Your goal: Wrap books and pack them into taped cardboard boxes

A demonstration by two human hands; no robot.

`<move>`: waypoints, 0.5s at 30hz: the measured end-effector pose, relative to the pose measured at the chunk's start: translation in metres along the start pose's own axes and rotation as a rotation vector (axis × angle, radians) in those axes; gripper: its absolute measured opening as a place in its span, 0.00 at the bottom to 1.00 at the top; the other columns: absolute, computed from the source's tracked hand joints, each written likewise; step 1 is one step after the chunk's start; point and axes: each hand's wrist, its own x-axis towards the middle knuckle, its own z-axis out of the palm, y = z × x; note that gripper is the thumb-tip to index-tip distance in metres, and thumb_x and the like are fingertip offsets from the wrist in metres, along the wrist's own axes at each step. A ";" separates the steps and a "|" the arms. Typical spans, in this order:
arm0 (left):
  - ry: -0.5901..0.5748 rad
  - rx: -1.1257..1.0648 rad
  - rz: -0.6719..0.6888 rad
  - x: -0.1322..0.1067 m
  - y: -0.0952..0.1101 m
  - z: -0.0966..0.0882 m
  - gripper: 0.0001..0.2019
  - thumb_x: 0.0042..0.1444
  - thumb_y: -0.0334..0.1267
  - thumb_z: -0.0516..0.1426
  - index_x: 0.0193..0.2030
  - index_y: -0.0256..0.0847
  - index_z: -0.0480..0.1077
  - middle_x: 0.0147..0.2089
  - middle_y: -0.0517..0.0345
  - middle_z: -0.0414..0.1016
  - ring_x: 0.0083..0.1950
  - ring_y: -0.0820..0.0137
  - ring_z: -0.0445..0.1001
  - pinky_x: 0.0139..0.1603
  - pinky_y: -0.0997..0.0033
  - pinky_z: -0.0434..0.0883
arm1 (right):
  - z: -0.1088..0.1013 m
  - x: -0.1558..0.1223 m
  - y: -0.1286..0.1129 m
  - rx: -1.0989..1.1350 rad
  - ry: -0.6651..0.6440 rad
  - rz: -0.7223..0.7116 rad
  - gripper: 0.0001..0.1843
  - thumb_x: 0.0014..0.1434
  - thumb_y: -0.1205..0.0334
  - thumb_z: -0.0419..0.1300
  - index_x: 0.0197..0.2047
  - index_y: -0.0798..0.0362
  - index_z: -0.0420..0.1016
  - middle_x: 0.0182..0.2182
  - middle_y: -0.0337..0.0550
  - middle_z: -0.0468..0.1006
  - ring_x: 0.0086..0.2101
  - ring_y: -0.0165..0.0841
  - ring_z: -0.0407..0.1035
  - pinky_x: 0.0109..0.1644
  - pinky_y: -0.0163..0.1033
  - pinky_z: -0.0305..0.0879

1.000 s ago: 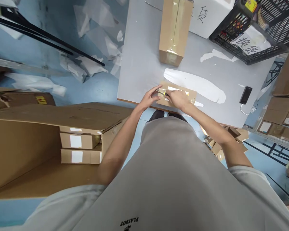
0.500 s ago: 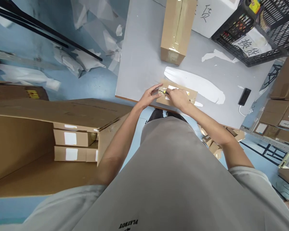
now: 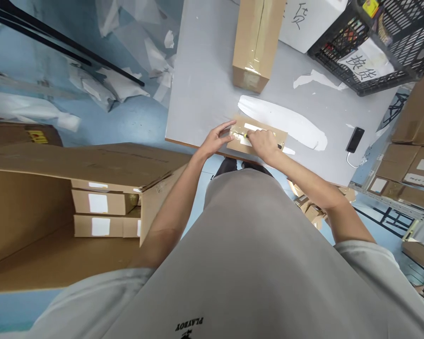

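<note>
A small flat cardboard box [image 3: 239, 145] with clear tape and white labels lies near the front edge of the grey table. My left hand [image 3: 215, 140] holds its left end, thumb and fingers apart along that edge. My right hand [image 3: 263, 143] is closed around a utility knife [image 3: 247, 136], slim with yellow and black parts, over the top of the box. Most of the knife is hidden in the fist. Just behind the box lies a long white strip of paper [image 3: 286, 123].
A long taped carton [image 3: 256, 47] stands at the back of the table [image 3: 201, 94], beside a white box [image 3: 305, 26] and a black crate [image 3: 360, 80]. A phone [image 3: 355, 140] with a cable lies at right. A large open carton [image 3: 120, 165] holding boxes is at my left.
My right hand has moved slightly right along the box with the knife. The left hand stays at the box's left end. The whole view has shifted a little.
</note>
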 end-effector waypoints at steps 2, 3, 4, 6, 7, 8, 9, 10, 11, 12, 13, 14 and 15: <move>0.007 -0.015 -0.003 0.000 -0.002 0.000 0.47 0.58 0.68 0.72 0.78 0.44 0.74 0.82 0.41 0.69 0.83 0.40 0.67 0.86 0.38 0.62 | 0.002 -0.005 0.009 -0.022 -0.019 0.017 0.26 0.77 0.78 0.47 0.67 0.62 0.79 0.56 0.69 0.87 0.58 0.51 0.84 0.55 0.46 0.73; 0.013 -0.024 -0.004 -0.001 -0.003 0.000 0.47 0.58 0.68 0.72 0.78 0.44 0.74 0.82 0.40 0.69 0.83 0.40 0.67 0.85 0.38 0.63 | 0.003 -0.010 0.016 -0.033 -0.034 0.030 0.26 0.76 0.79 0.47 0.66 0.62 0.80 0.56 0.68 0.87 0.58 0.50 0.83 0.55 0.45 0.73; 0.019 -0.029 -0.004 -0.001 -0.004 0.000 0.47 0.57 0.68 0.73 0.77 0.44 0.74 0.82 0.41 0.68 0.83 0.40 0.67 0.85 0.38 0.63 | 0.005 -0.016 0.025 -0.045 -0.060 0.051 0.26 0.76 0.79 0.47 0.65 0.62 0.82 0.56 0.68 0.87 0.58 0.50 0.83 0.55 0.45 0.72; 0.032 -0.031 0.000 -0.001 -0.006 0.000 0.47 0.57 0.69 0.73 0.77 0.45 0.75 0.83 0.41 0.68 0.83 0.40 0.67 0.85 0.39 0.63 | 0.009 -0.033 0.047 -0.072 -0.124 0.112 0.25 0.76 0.80 0.48 0.62 0.62 0.84 0.56 0.68 0.87 0.58 0.50 0.83 0.53 0.44 0.71; 0.037 -0.030 0.003 -0.001 -0.007 0.000 0.47 0.57 0.69 0.73 0.77 0.45 0.75 0.83 0.42 0.68 0.83 0.41 0.66 0.85 0.40 0.63 | 0.013 -0.043 0.059 -0.084 -0.153 0.144 0.24 0.76 0.79 0.48 0.61 0.62 0.84 0.56 0.68 0.87 0.58 0.50 0.83 0.53 0.44 0.71; 0.038 -0.029 0.003 -0.001 -0.008 0.001 0.47 0.57 0.69 0.73 0.76 0.46 0.75 0.83 0.42 0.68 0.83 0.41 0.67 0.85 0.40 0.64 | 0.017 -0.053 0.071 -0.094 -0.173 0.175 0.23 0.77 0.77 0.49 0.60 0.62 0.84 0.56 0.69 0.87 0.58 0.51 0.83 0.52 0.44 0.70; 0.036 -0.030 0.001 -0.001 -0.009 0.001 0.46 0.57 0.69 0.73 0.76 0.46 0.75 0.82 0.42 0.68 0.83 0.41 0.68 0.84 0.40 0.65 | 0.022 -0.062 0.082 -0.099 -0.182 0.198 0.22 0.79 0.74 0.49 0.61 0.62 0.84 0.55 0.70 0.87 0.57 0.52 0.83 0.51 0.45 0.69; 0.032 -0.032 -0.003 -0.001 -0.010 0.002 0.46 0.57 0.68 0.73 0.76 0.46 0.75 0.82 0.41 0.69 0.82 0.41 0.69 0.83 0.40 0.67 | 0.028 -0.070 0.092 -0.100 -0.184 0.214 0.21 0.80 0.71 0.49 0.61 0.62 0.84 0.54 0.70 0.87 0.57 0.52 0.83 0.51 0.46 0.69; 0.029 -0.036 -0.009 -0.001 -0.011 0.003 0.46 0.57 0.68 0.73 0.76 0.47 0.75 0.82 0.41 0.69 0.81 0.41 0.70 0.83 0.39 0.68 | 0.034 -0.077 0.100 -0.097 -0.181 0.224 0.21 0.81 0.67 0.49 0.62 0.62 0.83 0.54 0.71 0.87 0.56 0.53 0.83 0.50 0.46 0.68; 0.027 -0.040 -0.016 -0.001 -0.012 0.004 0.46 0.57 0.68 0.73 0.76 0.47 0.75 0.81 0.41 0.70 0.81 0.41 0.70 0.82 0.39 0.69 | 0.041 -0.082 0.107 -0.093 -0.175 0.226 0.22 0.82 0.65 0.49 0.63 0.61 0.83 0.54 0.71 0.87 0.55 0.53 0.83 0.50 0.47 0.67; 0.026 -0.045 -0.026 -0.001 -0.013 0.005 0.45 0.57 0.67 0.73 0.76 0.47 0.75 0.81 0.41 0.70 0.81 0.42 0.71 0.81 0.39 0.69 | 0.047 -0.085 0.113 -0.088 -0.169 0.225 0.22 0.83 0.62 0.49 0.63 0.60 0.82 0.53 0.70 0.87 0.55 0.53 0.83 0.50 0.47 0.66; 0.027 -0.049 -0.035 -0.001 -0.013 0.006 0.45 0.57 0.67 0.73 0.76 0.47 0.75 0.81 0.41 0.71 0.80 0.42 0.72 0.81 0.38 0.70 | 0.054 -0.087 0.119 -0.084 -0.158 0.219 0.22 0.84 0.60 0.49 0.63 0.59 0.82 0.53 0.69 0.87 0.54 0.53 0.83 0.49 0.46 0.65; 0.031 -0.050 -0.041 -0.002 -0.013 0.006 0.45 0.58 0.66 0.74 0.76 0.47 0.75 0.81 0.40 0.71 0.80 0.42 0.72 0.81 0.38 0.70 | 0.061 -0.088 0.124 -0.079 -0.144 0.210 0.23 0.84 0.57 0.49 0.64 0.58 0.81 0.52 0.67 0.88 0.53 0.52 0.83 0.48 0.45 0.64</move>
